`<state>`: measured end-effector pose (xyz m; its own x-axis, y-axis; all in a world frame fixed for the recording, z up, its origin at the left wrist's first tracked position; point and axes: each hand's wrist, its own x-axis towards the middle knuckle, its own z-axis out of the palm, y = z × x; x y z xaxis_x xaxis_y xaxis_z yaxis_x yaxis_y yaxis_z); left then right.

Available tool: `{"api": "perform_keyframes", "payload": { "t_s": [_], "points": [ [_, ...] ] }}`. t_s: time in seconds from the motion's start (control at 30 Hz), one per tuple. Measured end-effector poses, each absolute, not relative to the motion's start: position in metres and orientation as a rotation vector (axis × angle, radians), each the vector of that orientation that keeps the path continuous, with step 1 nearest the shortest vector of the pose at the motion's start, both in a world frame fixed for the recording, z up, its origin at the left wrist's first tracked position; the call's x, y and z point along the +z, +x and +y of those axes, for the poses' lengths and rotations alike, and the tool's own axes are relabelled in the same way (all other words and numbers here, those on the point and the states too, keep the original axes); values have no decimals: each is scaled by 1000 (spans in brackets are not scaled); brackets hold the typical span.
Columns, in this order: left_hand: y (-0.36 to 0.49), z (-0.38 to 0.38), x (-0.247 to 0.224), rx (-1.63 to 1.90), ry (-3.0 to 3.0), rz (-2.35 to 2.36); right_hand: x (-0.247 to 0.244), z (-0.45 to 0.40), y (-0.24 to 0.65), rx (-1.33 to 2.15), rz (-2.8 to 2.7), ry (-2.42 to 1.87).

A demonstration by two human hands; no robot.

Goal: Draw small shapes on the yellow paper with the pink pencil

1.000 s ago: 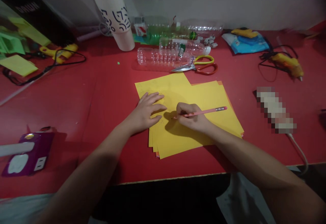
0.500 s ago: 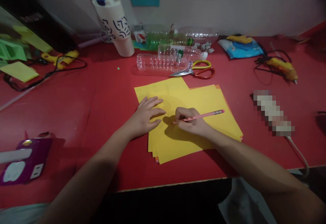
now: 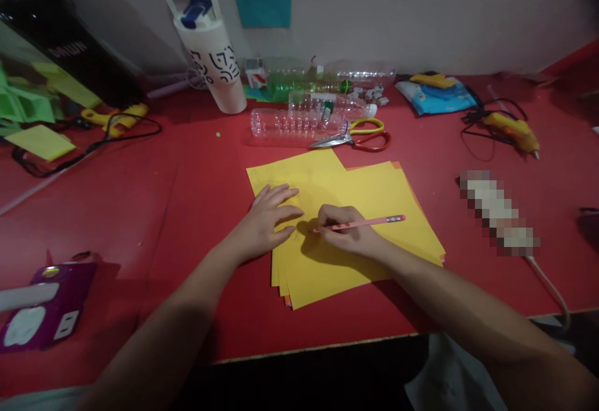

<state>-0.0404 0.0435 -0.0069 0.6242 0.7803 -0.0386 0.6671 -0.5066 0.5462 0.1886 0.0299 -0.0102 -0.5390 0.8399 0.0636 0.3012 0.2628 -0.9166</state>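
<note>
My right hand (image 3: 346, 229) is closed round a pink pencil (image 3: 369, 222), its tip at the surface of the top yellow sheet (image 3: 365, 189). The pencil's eraser end points to the right. My left hand (image 3: 269, 221) lies with fingers spread on the left side of the yellow paper. Faint marks show on the paper near both hands. Beneath the top sheet are several more sheets, with orange edges peeking out.
Scissors (image 3: 362, 136) and clear plastic bottles (image 3: 294, 125) lie behind the paper. A white tumbler (image 3: 218, 62) stands back left. Glue guns (image 3: 512, 131) with black cords rest at both sides. A purple package (image 3: 70, 299) lies front left on the red table (image 3: 187, 168).
My right hand and the pencil have shifted slightly left across the sheet. My left hand stays in place on the paper. The whole view has tilted up a little.
</note>
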Motion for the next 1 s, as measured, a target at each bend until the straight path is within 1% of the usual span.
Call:
{"api": "perform_keyframes", "payload": {
  "t_s": [0.37,1.0],
  "points": [
    [-42,45,-10,322,2339,1123,-10,28,187,1288,-1989,-1076],
    [-42,44,-10,307,2348,1126,-14,26,187,1124,-1941,-1085]
  ]
}}
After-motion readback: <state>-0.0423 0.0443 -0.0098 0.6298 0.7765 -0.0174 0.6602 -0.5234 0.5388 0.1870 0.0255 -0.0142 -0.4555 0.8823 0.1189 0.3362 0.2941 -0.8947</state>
